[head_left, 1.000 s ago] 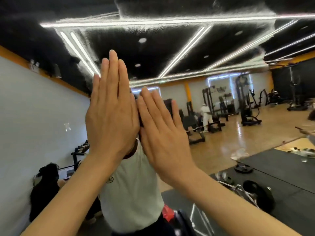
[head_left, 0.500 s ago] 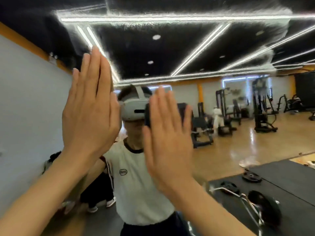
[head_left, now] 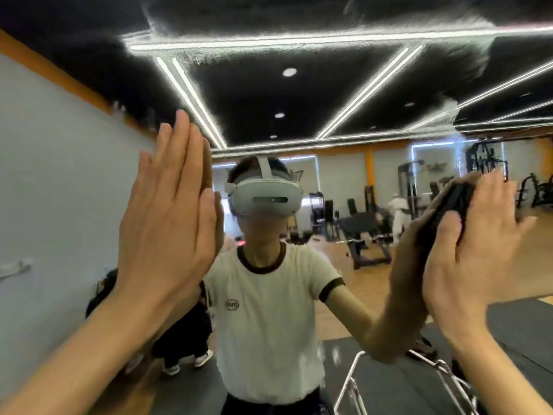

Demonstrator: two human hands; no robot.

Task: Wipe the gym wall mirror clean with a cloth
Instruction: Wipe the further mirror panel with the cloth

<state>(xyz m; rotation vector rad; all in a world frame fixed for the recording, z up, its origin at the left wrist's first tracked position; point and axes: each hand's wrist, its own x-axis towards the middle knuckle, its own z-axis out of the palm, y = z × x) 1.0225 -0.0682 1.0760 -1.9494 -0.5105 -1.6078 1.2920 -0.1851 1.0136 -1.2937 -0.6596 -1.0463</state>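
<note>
Our right hand (head_left: 475,250) has swept right across the mirror (head_left: 344,181), straight fingers pressing the dark cloth (head_left: 449,205); left hand (head_left: 167,217) stays flat, fingers together.

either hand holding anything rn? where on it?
Right hand presses a dark cloth flat against the mirror, fingers over its back. Left hand holds nothing.

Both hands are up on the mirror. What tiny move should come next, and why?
Probably slide the right hand sideways across the mirror. It already presses the dark cloth flat against the glass, so a short sweep would start wiping. The left hand lies open and flat on the glass with no cloth.
</note>
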